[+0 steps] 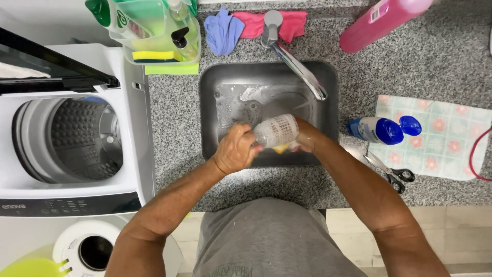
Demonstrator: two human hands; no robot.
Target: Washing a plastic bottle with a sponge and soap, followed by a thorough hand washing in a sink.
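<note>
Over the steel sink (215, 102) my left hand (234, 150) grips one end of a clear plastic bottle (277, 130) with red markings, held on its side. My right hand (306, 138) is at the bottle's other end, pressing a yellow sponge (280, 149) that shows just below the bottle. Soapy water lies on the sink floor. The tap (294, 61) reaches over the sink from the back, with its spout above and to the right of the bottle.
An open top-load washing machine (66, 133) stands at the left. A caddy of cleaning items (154, 31), blue and pink cloths (225, 31), a pink bottle (379, 20), a blue bottle with its cap (376, 129), scissors (392, 172) and a floral cloth (441, 138) lie on the granite counter.
</note>
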